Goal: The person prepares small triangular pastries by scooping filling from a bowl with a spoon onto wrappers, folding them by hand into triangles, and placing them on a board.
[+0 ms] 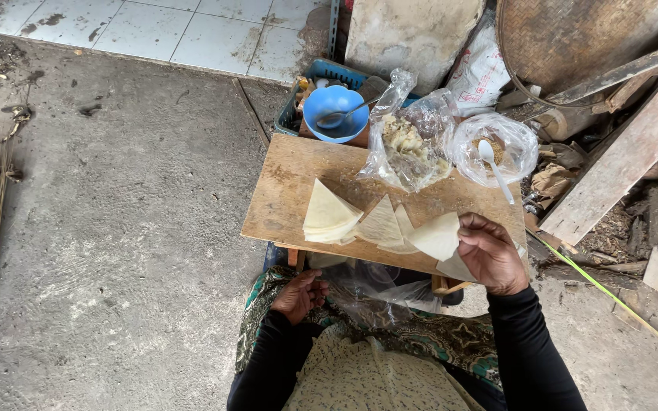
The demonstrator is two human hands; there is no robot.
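Our right hand [489, 255] is at the near right edge of the small wooden table [283, 202], its fingers [472, 228] curled and grasping one thin triangular pastry wrapper [437, 236] lifted off the row. Our left hand [300, 295] rests low on our lap below the table, fingers loosely curled against the patterned cloth [420, 335] and a crumpled clear plastic bag [378, 293]; we cannot tell whether it grips anything.

To handle the sheet well, we judge it best to peel it slowly from one corner and support it flat, since such thin dough tears or sticks to its neighbour easily (the fanned wrappers [382, 227] overlap one another). The larger stack of wrappers [327, 217] lies just to their left.

At the far edge of the table, an open clear bag [409, 144] holds a pale, lumpy filling. Beside it to the right, a second clear bag [496, 144] holds something brownish with a white spoon [494, 166] standing in it. Behind the table, a blue bowl [335, 113] with a metal spoon [338, 118] sits on a blue crate [321, 72]; what the bowl contains we cannot make out.
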